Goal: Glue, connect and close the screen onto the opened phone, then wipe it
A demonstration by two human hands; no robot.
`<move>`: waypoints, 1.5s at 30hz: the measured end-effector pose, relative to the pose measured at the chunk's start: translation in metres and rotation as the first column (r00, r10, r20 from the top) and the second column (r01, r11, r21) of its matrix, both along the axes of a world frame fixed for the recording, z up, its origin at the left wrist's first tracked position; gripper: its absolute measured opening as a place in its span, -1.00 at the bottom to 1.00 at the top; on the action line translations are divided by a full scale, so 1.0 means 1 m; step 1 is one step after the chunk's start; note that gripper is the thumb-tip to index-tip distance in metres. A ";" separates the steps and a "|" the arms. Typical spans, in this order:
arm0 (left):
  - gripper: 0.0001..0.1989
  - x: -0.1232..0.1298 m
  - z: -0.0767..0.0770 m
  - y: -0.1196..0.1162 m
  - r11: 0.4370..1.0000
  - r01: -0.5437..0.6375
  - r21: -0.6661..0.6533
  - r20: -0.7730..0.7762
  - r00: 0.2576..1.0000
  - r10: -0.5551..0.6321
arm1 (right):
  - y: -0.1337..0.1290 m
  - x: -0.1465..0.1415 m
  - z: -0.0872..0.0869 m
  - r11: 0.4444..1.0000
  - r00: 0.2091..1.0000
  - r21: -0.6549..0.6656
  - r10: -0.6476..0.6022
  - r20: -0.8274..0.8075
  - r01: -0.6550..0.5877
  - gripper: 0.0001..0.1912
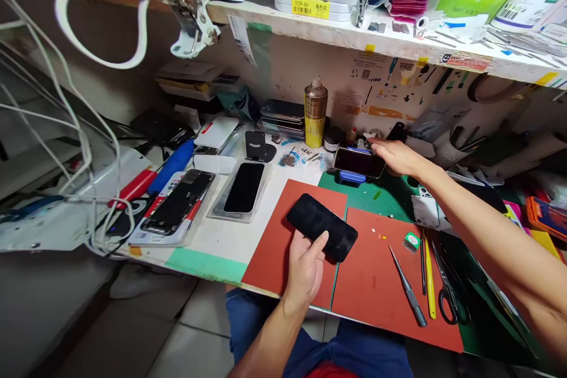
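My left hand [306, 266] is closed round the lower edge of a black smartphone [322, 225], thumb on its dark face. The phone is held tilted over the red-brown mat [283, 248]. My right hand [392, 155] reaches to the back of the bench, its fingers drawn together by the right end of a second phone [358, 162]. That phone leans sideways on a blue stand [353, 177]. What the right fingertips hold, if anything, is too small to make out.
A phone in a clear tray [244, 188] and a phone screen part [179, 204] lie left. Tweezers [407, 286], a yellow tool [429, 277] and scissors [446, 289] rest right. A spray can [315, 112] stands behind, beneath an overhanging shelf [398, 44]. White cables [84, 118] hang left.
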State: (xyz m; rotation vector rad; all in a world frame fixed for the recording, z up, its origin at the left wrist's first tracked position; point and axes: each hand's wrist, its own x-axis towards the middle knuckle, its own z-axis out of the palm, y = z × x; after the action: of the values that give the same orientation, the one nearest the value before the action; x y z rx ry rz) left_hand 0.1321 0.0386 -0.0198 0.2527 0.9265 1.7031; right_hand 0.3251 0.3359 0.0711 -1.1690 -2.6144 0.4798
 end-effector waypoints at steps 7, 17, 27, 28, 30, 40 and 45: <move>-0.26 0.000 0.001 0.001 1.000 -0.027 0.005 -0.017 0.999 0.027 | -0.005 -0.006 0.014 0.996 0.993 -0.059 -0.078 -0.093 0.073 -0.55; -0.30 0.004 0.022 -0.004 0.990 -0.140 0.007 -0.053 0.989 0.140 | -0.210 0.014 -0.001 0.889 0.788 -0.379 -0.420 -0.451 0.257 -0.69; -0.35 0.033 0.052 -0.037 0.972 -0.233 -0.029 -0.148 0.963 0.226 | -0.350 -0.060 -0.047 0.557 0.172 -0.802 -0.831 -0.530 0.216 -0.78; -0.37 0.035 0.053 -0.040 0.971 -0.236 -0.027 -0.164 0.959 0.229 | -0.350 -0.062 -0.045 0.540 0.121 -0.813 -0.841 -0.527 0.217 -0.79; -0.41 0.039 0.055 -0.046 0.967 -0.255 -0.014 -0.196 0.949 0.247 | -0.344 -0.063 -0.042 0.523 0.042 -0.827 -0.849 -0.526 0.209 -0.76; -0.44 0.047 0.060 -0.056 0.972 -0.232 -0.038 -0.194 0.956 0.221 | -0.343 -0.059 -0.034 0.513 -0.087 -0.852 -0.849 -0.521 0.104 -0.69; -0.45 0.047 0.063 -0.059 0.978 -0.208 -0.028 -0.221 0.955 0.197 | -0.342 -0.062 -0.034 0.517 -0.135 -0.850 -0.840 -0.526 0.099 -0.68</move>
State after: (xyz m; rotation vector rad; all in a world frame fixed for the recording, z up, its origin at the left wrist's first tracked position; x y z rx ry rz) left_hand 0.1792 -0.0208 0.0434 0.3238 1.1897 1.8632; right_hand 0.2635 -0.0063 0.0366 -1.2113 -0.5716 1.3122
